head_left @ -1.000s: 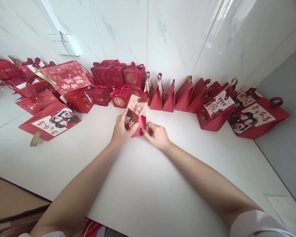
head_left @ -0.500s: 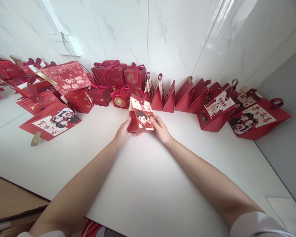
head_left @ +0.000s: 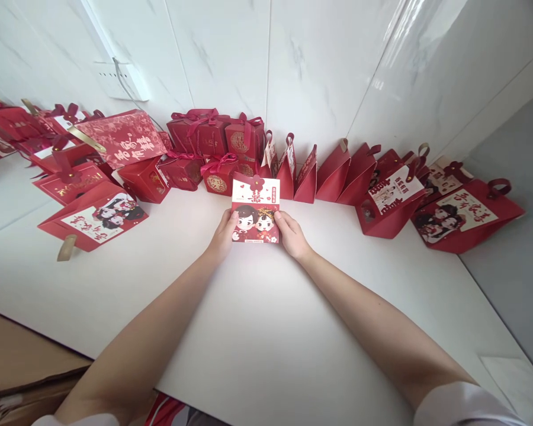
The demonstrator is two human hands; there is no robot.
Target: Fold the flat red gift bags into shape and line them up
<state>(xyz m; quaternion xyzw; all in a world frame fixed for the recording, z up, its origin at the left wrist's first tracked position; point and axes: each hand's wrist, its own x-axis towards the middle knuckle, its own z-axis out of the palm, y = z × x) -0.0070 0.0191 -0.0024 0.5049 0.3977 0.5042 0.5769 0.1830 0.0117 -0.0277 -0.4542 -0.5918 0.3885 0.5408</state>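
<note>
A red and white gift box (head_left: 255, 216) printed with two cartoon figures is held up at the middle, its front facing me. My left hand (head_left: 224, 235) grips its left side, thumb on the front edge. On the opposite side my right hand (head_left: 292, 235) holds the right edge, thumb near the front face. Behind the box stand a small red box with a gold emblem (head_left: 219, 182) and a row of red peaked boxes, one of them a narrow one (head_left: 306, 180). The box's back and most fingertips are hidden.
Several red boxes stand at the left, including a tilted one with cartoon print (head_left: 102, 219). More stand at the right, one with a looped strap (head_left: 466, 213). A marbled wall with a socket (head_left: 121, 81) rises behind the white table (head_left: 257, 343). A cardboard box (head_left: 22, 349) is at lower left.
The held box has turned from an angled view, with its side showing, to face me squarely. Both hands still hold it, and the left has shifted slightly to the side edge.
</note>
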